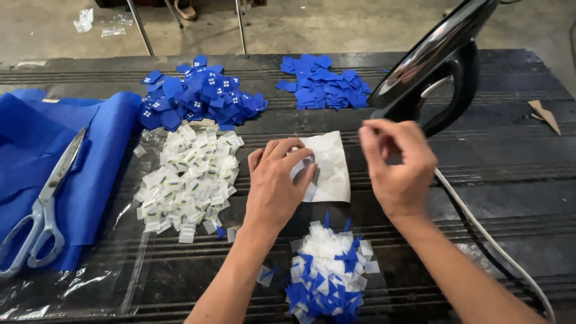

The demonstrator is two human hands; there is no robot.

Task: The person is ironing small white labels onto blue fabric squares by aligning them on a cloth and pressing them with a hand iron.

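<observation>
My left hand (277, 183) presses its fingers down on a white sheet of paper (332, 168) lying on the dark table (492, 162). My right hand (397, 165) hovers just right of the sheet with fingertips pinched together; whether a small piece sits between them I cannot tell. A black iron (435, 66) stands tilted up right behind my right hand, its white cord (498, 246) running toward me. Near my forearms lies a pile of mixed white and blue scraps (329, 270).
A heap of white labels (189, 177) lies left of my left hand on clear plastic. Behind it are two heaps of blue squares (201, 96) (324, 84). Folded blue fabric (96, 156) with large scissors (42, 210) lies at far left.
</observation>
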